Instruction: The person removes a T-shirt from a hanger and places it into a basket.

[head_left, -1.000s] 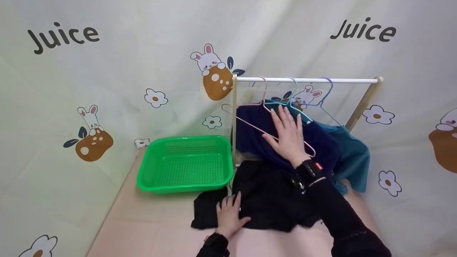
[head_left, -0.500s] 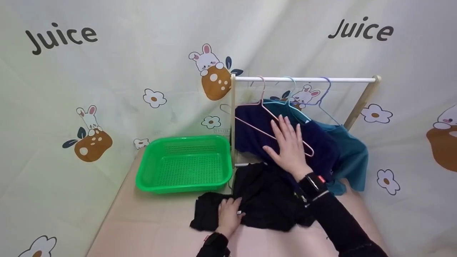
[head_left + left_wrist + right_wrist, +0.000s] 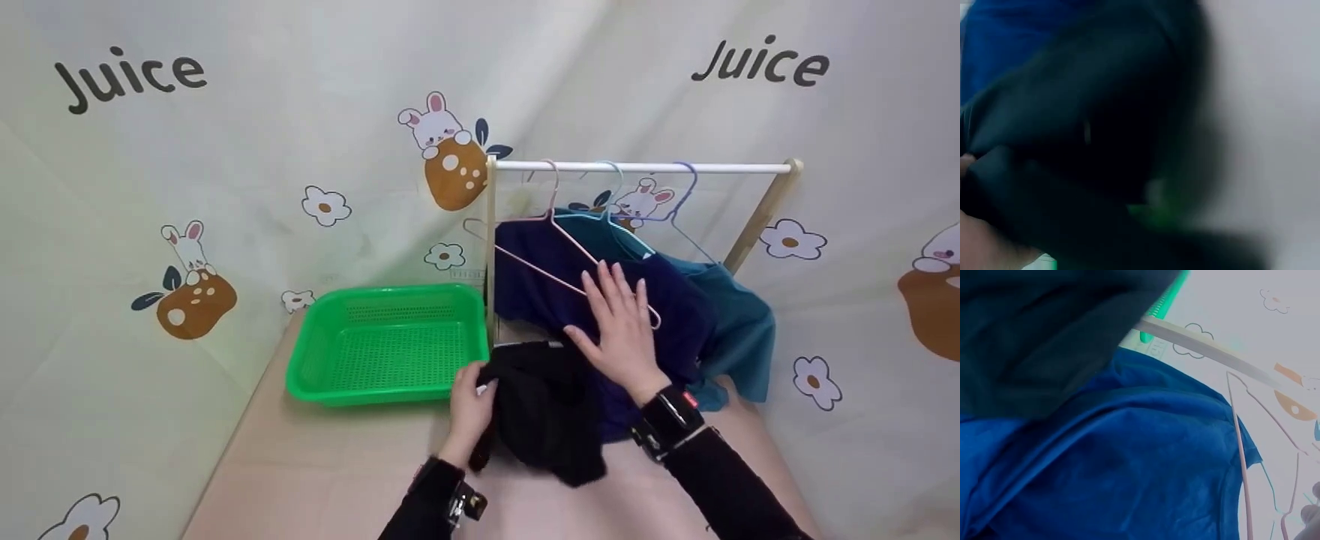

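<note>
In the head view my left hand point(image 3: 471, 409) pinches a black garment point(image 3: 551, 412) by its upper left edge and holds it up, bunched. The same dark cloth point(image 3: 1067, 95) fills much of the left wrist view, partly blurred. My right hand point(image 3: 622, 330) has its fingers straight, lying over the lower part of a pink clothes hanger point(image 3: 525, 268) and a navy garment point(image 3: 517, 292); whether it presses the cloth I cannot tell. That pink hanger hangs bare in front of the navy garment. In the right wrist view, fingertips point(image 3: 1311, 517) show at the lower right edge.
A clothes rack with a white bar point(image 3: 739, 169) also bears a light blue hanger point(image 3: 616, 195) and a purple-blue hanger point(image 3: 686, 195). A teal garment point(image 3: 742, 315) hangs at the right. Left of the rack stands a green basket point(image 3: 300, 375) on the pinkish tabletop point(image 3: 315, 472).
My left hand has gone from lying on the spread black garment to gripping and lifting it up and toward the rack. My right hand has slid down and slightly right.
</note>
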The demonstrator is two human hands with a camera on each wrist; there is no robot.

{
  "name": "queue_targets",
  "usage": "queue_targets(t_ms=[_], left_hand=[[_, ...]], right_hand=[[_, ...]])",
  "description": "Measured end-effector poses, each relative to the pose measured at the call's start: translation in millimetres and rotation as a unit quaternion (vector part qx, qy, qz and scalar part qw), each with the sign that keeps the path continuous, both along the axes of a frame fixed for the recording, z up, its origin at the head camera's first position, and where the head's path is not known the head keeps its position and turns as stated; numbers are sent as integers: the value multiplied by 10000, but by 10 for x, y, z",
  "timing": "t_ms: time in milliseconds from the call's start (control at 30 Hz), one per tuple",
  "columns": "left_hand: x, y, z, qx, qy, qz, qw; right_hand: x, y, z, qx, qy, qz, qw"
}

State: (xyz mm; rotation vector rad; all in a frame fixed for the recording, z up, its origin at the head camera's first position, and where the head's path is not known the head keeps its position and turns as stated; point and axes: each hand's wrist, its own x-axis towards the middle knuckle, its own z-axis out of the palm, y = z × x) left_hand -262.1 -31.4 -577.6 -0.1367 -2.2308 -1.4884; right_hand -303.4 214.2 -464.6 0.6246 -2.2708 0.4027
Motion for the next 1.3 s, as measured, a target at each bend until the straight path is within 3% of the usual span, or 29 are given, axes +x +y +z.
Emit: queue_targets(t_ms=[200,500,667,833,967,1100,1200,1300], left_hand=[[-73,-177,581,682,-110,61,9976],[-148,-482,1110,1103,289,293,9930],[-167,-666,1417,1377,892,432,9855],[-247,-866,1676,1415,1482,878,9748],[-355,-1019,1756,1412,1475,1218,9713],[-490,-1166,1717,1307,1284,1485,9718],[-605,-1264,1602,995,807,1629,9783],[-703,-1354,1386,437,83,1363,9897]], right_hand=[[67,132,75,-119,-18,-383,9992],[118,346,132,-490,-304,-465,9973],[119,443,168,-733,-255,-483,9958],[106,545,193,-903,-271,-548,9940],[104,612,212,-996,-323,-637,9925],[102,666,228,-1035,-461,-695,9911],[88,697,248,-1004,-582,-754,9904],[59,719,272,-933,-701,-830,9897]])
